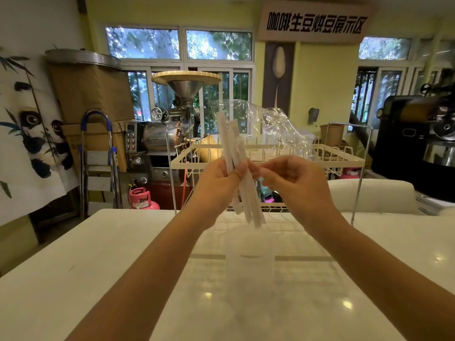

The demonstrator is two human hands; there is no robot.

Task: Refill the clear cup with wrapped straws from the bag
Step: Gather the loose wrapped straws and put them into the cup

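My left hand [221,178] grips a bundle of several white paper-wrapped straws [234,143], held upright and slightly tilted above the table. My right hand [290,178] is right beside it, fingers curled, with its fingertips pinching at the bundle's right side. The crumpled clear plastic bag [273,121] rises behind both hands over the wire rack; whether it touches my right hand I cannot tell. The clear cup [250,264] stands faintly visible on the white table, directly below the lower ends of the straws.
A cream wire rack [270,153] on a metal frame stands at the table's [98,279] far edge. Behind it are a coffee roaster [172,134], a stepladder [98,163], a pink gas cylinder [142,198] and a black machine [416,143].
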